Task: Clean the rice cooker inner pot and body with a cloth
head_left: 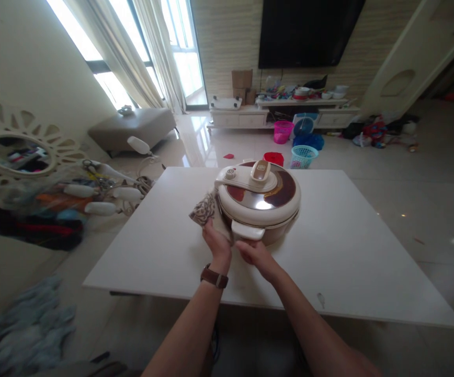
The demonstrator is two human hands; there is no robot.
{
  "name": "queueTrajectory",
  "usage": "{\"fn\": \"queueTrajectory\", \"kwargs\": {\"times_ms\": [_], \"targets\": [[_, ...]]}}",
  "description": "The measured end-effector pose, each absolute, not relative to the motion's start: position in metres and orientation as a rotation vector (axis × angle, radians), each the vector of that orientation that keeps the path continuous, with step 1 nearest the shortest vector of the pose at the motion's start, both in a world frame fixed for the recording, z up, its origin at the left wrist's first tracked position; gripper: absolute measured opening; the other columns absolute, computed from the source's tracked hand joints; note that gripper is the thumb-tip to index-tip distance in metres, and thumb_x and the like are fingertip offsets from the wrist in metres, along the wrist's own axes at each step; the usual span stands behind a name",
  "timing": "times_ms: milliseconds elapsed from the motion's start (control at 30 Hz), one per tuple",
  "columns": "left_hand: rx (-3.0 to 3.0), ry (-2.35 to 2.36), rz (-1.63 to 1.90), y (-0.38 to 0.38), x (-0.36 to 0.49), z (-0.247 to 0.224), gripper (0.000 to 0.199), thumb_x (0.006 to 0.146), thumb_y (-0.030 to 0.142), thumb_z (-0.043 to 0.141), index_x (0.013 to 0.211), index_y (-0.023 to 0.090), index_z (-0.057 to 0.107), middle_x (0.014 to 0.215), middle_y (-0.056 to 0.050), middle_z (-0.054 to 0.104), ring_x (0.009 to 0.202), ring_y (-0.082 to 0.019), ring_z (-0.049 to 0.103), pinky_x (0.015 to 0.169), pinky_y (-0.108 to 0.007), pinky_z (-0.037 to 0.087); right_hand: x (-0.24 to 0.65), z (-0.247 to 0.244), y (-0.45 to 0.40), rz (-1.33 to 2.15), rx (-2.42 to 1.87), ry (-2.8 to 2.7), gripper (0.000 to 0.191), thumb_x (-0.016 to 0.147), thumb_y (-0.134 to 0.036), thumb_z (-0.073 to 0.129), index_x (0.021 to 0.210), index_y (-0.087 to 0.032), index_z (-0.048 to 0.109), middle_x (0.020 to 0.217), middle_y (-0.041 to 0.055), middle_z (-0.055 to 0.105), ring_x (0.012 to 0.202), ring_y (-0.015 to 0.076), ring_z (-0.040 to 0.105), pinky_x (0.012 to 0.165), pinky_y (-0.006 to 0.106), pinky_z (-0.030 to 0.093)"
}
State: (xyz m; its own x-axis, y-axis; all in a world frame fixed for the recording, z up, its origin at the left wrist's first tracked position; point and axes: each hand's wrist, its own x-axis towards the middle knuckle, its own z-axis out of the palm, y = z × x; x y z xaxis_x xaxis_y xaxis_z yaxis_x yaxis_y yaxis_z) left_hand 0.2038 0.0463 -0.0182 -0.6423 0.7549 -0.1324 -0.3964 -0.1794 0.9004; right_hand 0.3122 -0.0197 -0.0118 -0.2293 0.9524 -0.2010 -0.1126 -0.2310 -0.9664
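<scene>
A round electric cooker [261, 204] with a cream rim and a dark, shiny brown lid stands on the white table. Its lid carries a brown-and-cream knob, and a pale arm with a dial runs across to the left. My left hand [217, 242], a brown watch on its wrist, presses a patterned cloth [204, 209] against the cooker's left side; its fingers are partly hidden behind the cloth. My right hand [257, 256] is closed under the cooker's front handle [248, 231], with the fingertips out of sight.
The white table [352, 251] ends near my body, where a small clear object [320, 300] lies by the edge. Beyond the far edge are a red basket [273, 158], a light-blue basket [304, 156] and a pink bin [282, 132]. White lamp arms [127, 193] stand left.
</scene>
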Motion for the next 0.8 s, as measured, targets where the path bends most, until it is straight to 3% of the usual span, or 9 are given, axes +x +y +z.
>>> {"fn": "queueTrajectory", "kwargs": {"times_ms": [100,200,267,367,433,567,667,800], "targets": [[0.988,1.371,1.967,0.040,0.199,-0.004,0.040,0.097,0.045,0.052,0.107,0.015,0.076,0.111,-0.013,0.077,0.111,-0.027,0.070,0.106,-0.043,0.052,0.329,-0.019,-0.028,1.585,-1.306,-1.486,0.055,0.081,-0.057,0.075,0.056,-0.022,0.040,0.053,-0.0079,0.034,0.056,0.0081,0.031,0.056,0.027,0.022],[1.870,1.265,1.804,0.023,0.200,0.006,0.040,0.097,0.047,0.053,0.109,0.020,0.079,0.113,-0.013,0.078,0.120,-0.032,0.068,0.117,-0.050,0.046,0.340,-0.026,-0.038,1.413,-1.455,-1.704,0.042,0.088,-0.038,0.066,0.058,-0.020,0.043,0.056,-0.0071,0.037,0.059,0.0091,0.035,0.060,0.027,0.024],[2.331,1.145,1.618,0.011,0.203,0.012,0.039,0.097,0.045,0.054,0.116,0.023,0.080,0.117,-0.013,0.079,0.129,-0.035,0.065,0.127,-0.056,0.034,0.345,-0.028,-0.044,1.277,-1.558,-1.827,0.033,0.090,-0.030,0.063,0.061,-0.019,0.050,0.060,-0.0052,0.047,0.062,0.0103,0.041,0.063,0.028,0.026],[2.562,1.124,1.493,0.002,0.208,0.018,0.046,0.100,0.040,0.051,0.137,0.024,0.072,0.137,-0.013,0.073,0.149,-0.035,0.051,0.134,-0.059,0.015,0.350,-0.026,-0.054,1.092,-1.711,-1.987,0.023,0.091,-0.027,0.061,0.069,-0.018,0.061,0.070,0.0001,0.064,0.069,0.0131,0.050,0.066,0.029,0.028],[2.481,1.184,1.558,0.003,0.210,0.018,0.049,0.103,0.040,0.046,0.144,0.022,0.067,0.148,-0.014,0.067,0.157,-0.033,0.042,0.135,-0.058,0.014,0.353,-0.022,-0.059,1.004,-1.790,-2.105,0.023,0.092,-0.028,0.059,0.072,-0.018,0.066,0.077,0.0036,0.070,0.072,0.0151,0.055,0.067,0.030,0.028],[2.006,1.314,1.784,0.016,0.210,0.012,0.049,0.105,0.045,0.046,0.140,0.020,0.069,0.149,-0.014,0.066,0.157,-0.029,0.041,0.132,-0.050,0.027,0.357,-0.015,-0.063,0.925,-1.864,-2.271,0.025,0.095,-0.032,0.057,0.085,-0.020,0.075,0.092,0.0083,0.078,0.083,0.0193,0.064,0.070,0.030,0.031],[1.531,1.311,1.898,0.025,0.214,0.009,0.044,0.101,0.046,0.055,0.131,0.019,0.074,0.138,-0.014,0.072,0.148,-0.029,0.052,0.129,-0.045,0.034,0.361,-0.011,-0.063,0.916,-1.885,-2.296,0.026,0.096,-0.032,0.056,0.092,-0.020,0.078,0.099,0.0100,0.079,0.089,0.0212,0.068,0.072,0.030,0.035],[0.883,1.311,2.031,0.038,0.219,0.003,0.038,0.094,0.039,0.062,0.114,0.011,0.077,0.119,-0.014,0.076,0.122,-0.029,0.068,0.116,-0.043,0.048,0.364,-0.008,-0.061,0.904,-1.881,-2.283,0.027,0.097,-0.033,0.056,0.094,-0.019,0.078,0.102,0.0115,0.080,0.091,0.0233,0.071,0.073,0.031,0.038]]}}
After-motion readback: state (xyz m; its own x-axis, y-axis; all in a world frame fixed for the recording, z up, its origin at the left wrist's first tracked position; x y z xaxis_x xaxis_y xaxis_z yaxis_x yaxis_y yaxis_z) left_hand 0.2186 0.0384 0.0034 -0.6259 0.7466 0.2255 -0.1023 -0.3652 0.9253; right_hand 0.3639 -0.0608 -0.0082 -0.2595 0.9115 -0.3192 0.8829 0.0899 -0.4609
